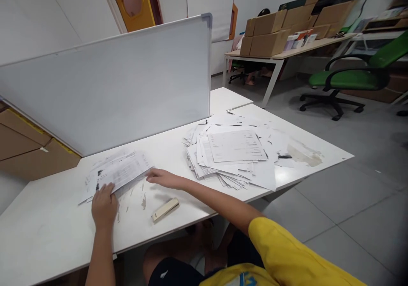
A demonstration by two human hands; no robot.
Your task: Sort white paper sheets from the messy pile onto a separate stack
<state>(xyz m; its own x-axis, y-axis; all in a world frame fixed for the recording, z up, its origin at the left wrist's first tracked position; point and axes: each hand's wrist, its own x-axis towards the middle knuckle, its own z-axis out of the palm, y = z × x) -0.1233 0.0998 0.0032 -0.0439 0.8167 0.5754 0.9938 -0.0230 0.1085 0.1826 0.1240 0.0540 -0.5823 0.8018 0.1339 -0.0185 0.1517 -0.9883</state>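
1. Head view: yellow sleeve nearest me. Left hand lies flat on the small paper stack, grip released; right hand touches its right edge, grip released.
2. Stapler sits just beside the bench front edge; an elbow could knock it off.
3. Big paper heap overhangs the edge; sheets may slide.

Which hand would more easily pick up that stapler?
Probably the right hand: it rests at the papers' edge, just above the stapler. The left hand lies farther off, pressing the papers down.
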